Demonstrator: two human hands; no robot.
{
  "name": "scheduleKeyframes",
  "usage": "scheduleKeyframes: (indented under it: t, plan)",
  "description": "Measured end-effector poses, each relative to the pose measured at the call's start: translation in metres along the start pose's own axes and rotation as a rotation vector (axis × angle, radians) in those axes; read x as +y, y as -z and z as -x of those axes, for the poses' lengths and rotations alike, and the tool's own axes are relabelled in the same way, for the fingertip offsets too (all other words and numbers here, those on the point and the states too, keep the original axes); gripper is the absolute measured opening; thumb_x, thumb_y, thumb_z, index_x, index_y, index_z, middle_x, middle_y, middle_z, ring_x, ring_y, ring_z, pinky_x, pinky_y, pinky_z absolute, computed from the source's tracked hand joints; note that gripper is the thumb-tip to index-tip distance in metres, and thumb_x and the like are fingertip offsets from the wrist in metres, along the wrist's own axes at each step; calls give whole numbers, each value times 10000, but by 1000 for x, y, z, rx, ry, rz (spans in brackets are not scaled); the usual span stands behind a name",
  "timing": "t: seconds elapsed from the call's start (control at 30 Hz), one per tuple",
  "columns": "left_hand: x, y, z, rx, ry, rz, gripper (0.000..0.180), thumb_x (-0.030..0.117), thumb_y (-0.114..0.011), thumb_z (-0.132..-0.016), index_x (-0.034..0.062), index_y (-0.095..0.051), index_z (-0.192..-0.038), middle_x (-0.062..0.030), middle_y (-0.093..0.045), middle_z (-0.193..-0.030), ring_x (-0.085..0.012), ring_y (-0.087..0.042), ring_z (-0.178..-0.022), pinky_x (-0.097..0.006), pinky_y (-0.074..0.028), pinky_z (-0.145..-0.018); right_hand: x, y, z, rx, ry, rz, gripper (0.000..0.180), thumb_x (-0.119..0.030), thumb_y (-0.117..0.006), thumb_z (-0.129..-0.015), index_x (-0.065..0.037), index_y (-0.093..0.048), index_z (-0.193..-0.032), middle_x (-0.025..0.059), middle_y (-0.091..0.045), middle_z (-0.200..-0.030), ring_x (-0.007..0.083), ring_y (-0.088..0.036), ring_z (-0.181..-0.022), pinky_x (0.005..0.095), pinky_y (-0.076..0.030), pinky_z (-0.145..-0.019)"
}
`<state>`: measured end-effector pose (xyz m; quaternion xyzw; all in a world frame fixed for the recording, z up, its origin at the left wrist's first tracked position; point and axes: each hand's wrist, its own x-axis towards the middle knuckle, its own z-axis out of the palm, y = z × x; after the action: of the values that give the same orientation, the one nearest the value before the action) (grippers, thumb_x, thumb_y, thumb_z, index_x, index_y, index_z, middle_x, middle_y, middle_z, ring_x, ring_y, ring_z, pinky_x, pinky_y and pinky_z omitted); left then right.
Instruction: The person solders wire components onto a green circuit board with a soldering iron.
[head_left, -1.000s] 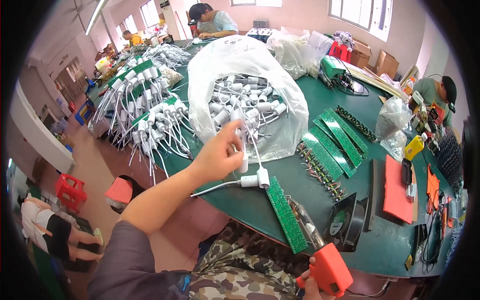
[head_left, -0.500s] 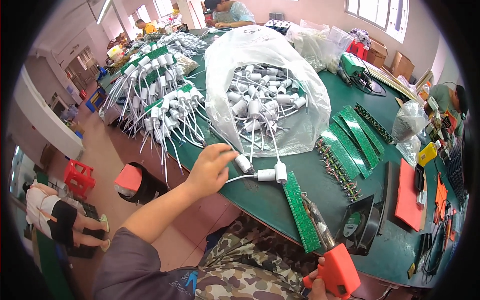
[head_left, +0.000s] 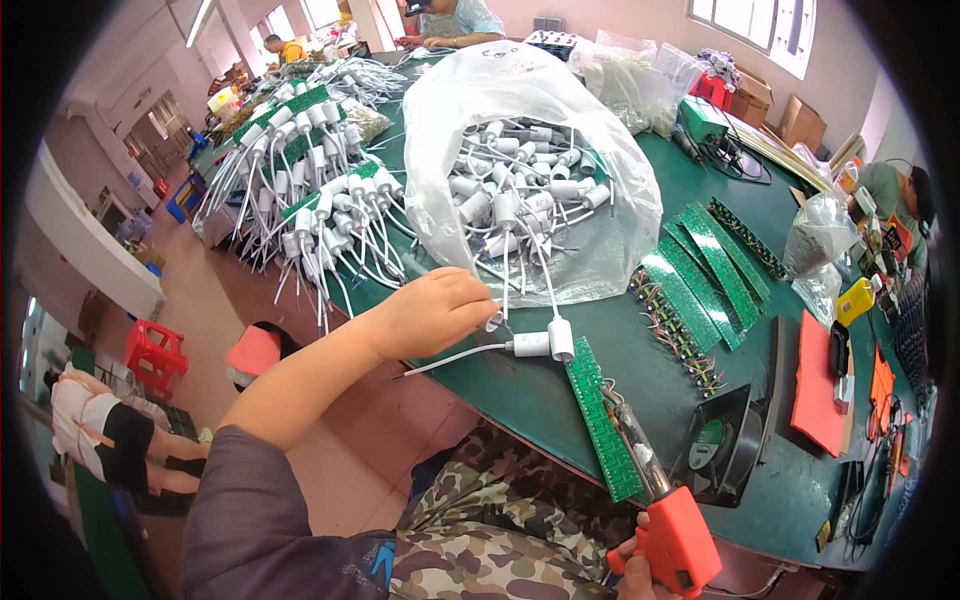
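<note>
Nearest the body, the right hand (head_left: 636, 578) wraps around the handle of a red soldering gun (head_left: 680, 543), its metal nose slanting beside a green circuit strip (head_left: 603, 425); whether the tip touches it cannot be told. The strip lies at the near edge of the green table (head_left: 520, 402), its far end just beside 2 white cylinders (head_left: 561, 341). To their left, the left hand (head_left: 432, 310) has thumb and fingertips drawn together, apparently pinching 1 more white cylinder (head_left: 495, 323), mostly covered by them. The pinch is best set on the cylinder's body rather than its thin wire, with the gun steady and its nose, likely hot, clear of fingers and plastic. Beyond, a clear plastic bag (head_left: 475, 85) gapes around a pile of cylinders (head_left: 506, 209); several green boards (head_left: 690, 292) lie to its right, a heap of wired parts (head_left: 323, 203) to its left. Farthest, a co-worker (head_left: 468, 22) sits at the table.
</note>
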<state>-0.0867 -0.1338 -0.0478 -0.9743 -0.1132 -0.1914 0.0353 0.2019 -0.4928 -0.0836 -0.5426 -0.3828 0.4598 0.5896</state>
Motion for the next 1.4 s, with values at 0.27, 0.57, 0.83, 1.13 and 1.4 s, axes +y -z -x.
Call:
scheduleKeyframes:
  t: [0.27,0.57,0.83,1.13,1.4]
  plan:
    - [59,22,-16,169,-9,164,569,-54,-675,-742,65,-638,-1297,-155,-631,-1143,-319,-662,-885,-375,-576,-725,1,8,-3,-65,57,66,478,-91,-662,-989,5,-539,-1440,38,-667,-1031,99,-591,-772,235,-481,-691]
    - [93,-43,-22,164,272,490,261,-28,-715,-802,38,-648,-1045,-125,-578,-1030,-295,-643,-890,-375,-542,-722,-5,7,-3,-51,42,137,490,-84,-661,-979,19,-531,-1440,58,-658,-1014,114,-577,-757,249,-480,-686]
    - [107,-69,-38,315,342,278,179,42,-740,-808,57,-660,-967,-127,-615,-1016,-313,-629,-844,-404,-536,-725,-1,11,-6,-73,-5,236,476,-65,-643,-981,22,-527,-1434,64,-660,-1007,113,-582,-757,253,-483,-683]
    - [112,-76,-42,344,308,110,198,85,-735,-754,73,-627,-919,-108,-594,-1060,-297,-622,-899,-424,-509,-751,4,10,-16,-123,-43,288,434,-44,-614,-987,15,-542,-1410,54,-658,-986,105,-578,-749,250,-474,-675]
    - [109,-81,-49,356,285,108,228,25,-754,-711,53,-634,-904,-96,-589,-1004,-286,-608,-833,-407,-499,-733,7,-3,-27,-36,-24,231,408,30,-626,-955,22,-576,-1360,43,-645,-926,113,-577,-758,269,-473,-698]
